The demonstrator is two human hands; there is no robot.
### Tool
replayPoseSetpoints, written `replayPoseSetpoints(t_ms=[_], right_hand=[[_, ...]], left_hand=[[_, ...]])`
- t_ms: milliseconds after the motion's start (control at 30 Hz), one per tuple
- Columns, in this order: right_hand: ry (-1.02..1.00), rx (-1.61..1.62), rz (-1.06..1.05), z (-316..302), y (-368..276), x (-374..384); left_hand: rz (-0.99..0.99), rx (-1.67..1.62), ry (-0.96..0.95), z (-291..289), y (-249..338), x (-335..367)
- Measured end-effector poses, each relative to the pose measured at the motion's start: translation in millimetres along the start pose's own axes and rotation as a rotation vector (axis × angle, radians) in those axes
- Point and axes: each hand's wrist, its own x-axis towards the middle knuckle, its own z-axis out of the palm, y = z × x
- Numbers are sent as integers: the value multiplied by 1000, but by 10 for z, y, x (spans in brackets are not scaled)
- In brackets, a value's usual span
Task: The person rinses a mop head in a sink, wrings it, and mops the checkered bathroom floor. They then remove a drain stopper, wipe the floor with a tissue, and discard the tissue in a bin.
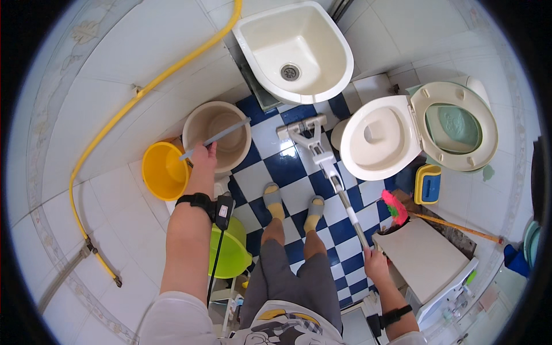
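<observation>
My right hand [376, 264] is closed around the silver pole of a flat-headed sponge mop [322, 156]. The mop's head rests on the wet checkered floor between the sink and the toilet. On the left, my left hand [203, 156] is closed on a straight grey bar [225, 131] that spans the mouth of a beige bucket [187, 133]. Whether the bar is the bucket's handle I cannot tell. My left fingers are partly hidden behind the hand. Beside the beige bucket stands a yellow bucket [154, 172].
Ahead is a white sink [293, 57]; to the right, a toilet [368, 155] with its lid raised. A green basin [233, 247] sits beside my left leg. A white cabinet [425, 259] and a pink brush [393, 206] lie right. A yellow hose [167, 73] runs along the left wall.
</observation>
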Motion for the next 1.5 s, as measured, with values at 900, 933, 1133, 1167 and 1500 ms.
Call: replayPoseSetpoints(t_ms=[900,933,1133,1167,1500], right_hand=[[-444,139,157,138,1427,-1554],[-414,141,105,134,1494,-1581],[-219,30,-162,397,1724,-1379],[-191,-8,-181,465,1675,-1222],[-213,-196,-164,614,1662,1]], left_hand=[[-105,1197,-446,-2158,-1839,-2645],[-118,1178,-445,-2318,-1879,-2794],[-98,1168,-313,-3144,-1962,-3391],[-87,1165,-299,-3228,-1942,-3445],[70,1308,-342,-3367,-1743,-3834]])
